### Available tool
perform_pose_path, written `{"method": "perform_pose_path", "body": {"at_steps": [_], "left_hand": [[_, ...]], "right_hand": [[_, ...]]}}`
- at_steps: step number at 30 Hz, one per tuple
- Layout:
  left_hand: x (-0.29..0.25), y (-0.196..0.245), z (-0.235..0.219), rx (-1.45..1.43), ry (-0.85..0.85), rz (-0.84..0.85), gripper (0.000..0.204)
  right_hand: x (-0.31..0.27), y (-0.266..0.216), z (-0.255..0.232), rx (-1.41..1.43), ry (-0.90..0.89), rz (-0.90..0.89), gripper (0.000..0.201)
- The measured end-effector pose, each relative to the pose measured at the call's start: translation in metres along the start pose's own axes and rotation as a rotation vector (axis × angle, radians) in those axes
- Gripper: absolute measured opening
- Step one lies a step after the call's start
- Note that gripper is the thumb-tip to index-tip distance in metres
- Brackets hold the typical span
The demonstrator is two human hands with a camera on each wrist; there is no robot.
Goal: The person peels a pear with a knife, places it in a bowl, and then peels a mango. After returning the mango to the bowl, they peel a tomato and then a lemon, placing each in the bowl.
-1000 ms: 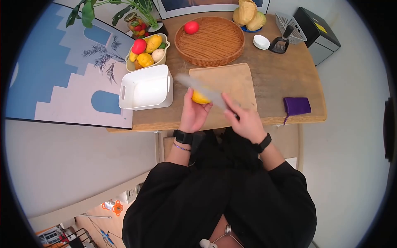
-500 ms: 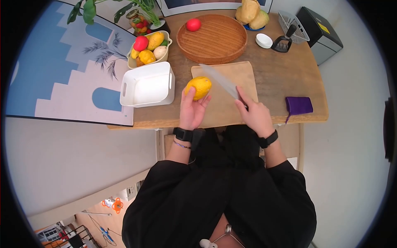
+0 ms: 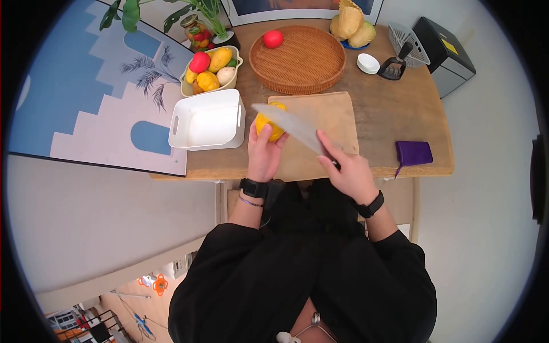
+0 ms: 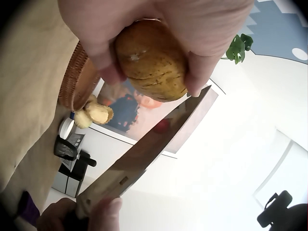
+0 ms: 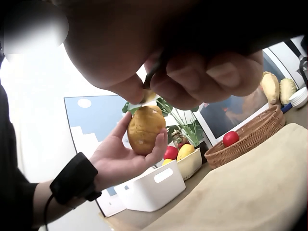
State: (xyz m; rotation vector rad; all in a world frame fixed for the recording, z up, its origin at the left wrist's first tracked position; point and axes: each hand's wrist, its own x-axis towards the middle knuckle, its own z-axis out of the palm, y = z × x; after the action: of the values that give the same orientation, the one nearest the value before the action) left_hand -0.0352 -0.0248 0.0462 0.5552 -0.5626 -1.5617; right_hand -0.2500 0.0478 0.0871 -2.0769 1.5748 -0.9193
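Observation:
My left hand (image 3: 264,155) grips a yellow fruit (image 3: 269,127) above the left edge of a tan board (image 3: 320,114). In the left wrist view the fruit (image 4: 151,60) sits between thumb and fingers, with shallow lines across its skin. My right hand (image 3: 353,174) holds a large knife (image 3: 294,127) by its dark handle. In the head view the blade slants up and left across the front of the fruit. Whether blade and fruit touch, I cannot tell. The right wrist view shows the fruit (image 5: 146,130) upright in the left hand's fingers.
A white bin (image 3: 207,123) stands left of the board, with a fruit basket (image 3: 233,80) behind it. Beyond the board lies a round wicker tray (image 3: 297,60) holding a red fruit (image 3: 273,39). To the right are a purple pouch (image 3: 414,153), white dish (image 3: 368,63) and black tool (image 3: 393,68).
The knife first moved up and right, away from the fruit, and has now come back left over it. The left hand keeps its hold on the fruit.

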Motion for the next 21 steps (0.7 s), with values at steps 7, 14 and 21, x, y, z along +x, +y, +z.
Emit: {"method": "perform_pose_path", "body": {"at_steps": [7,14,21], "left_hand": [[0.003,0.010,-0.004,-0.044,-0.037,-0.275,0.059],[0.000,0.016,-0.002,-0.324,-0.063,-0.442,0.062],[0.002,0.011,-0.019,-0.605,-0.311,-0.695,0.066]], "right_hand": [[0.019,0.016,0.005,-0.165,0.034,0.168,0.058],[0.015,0.026,0.012,0.058,0.019,0.027,0.060],[0.016,0.030,0.012,-0.103,0.004,0.196,0.056]]}}
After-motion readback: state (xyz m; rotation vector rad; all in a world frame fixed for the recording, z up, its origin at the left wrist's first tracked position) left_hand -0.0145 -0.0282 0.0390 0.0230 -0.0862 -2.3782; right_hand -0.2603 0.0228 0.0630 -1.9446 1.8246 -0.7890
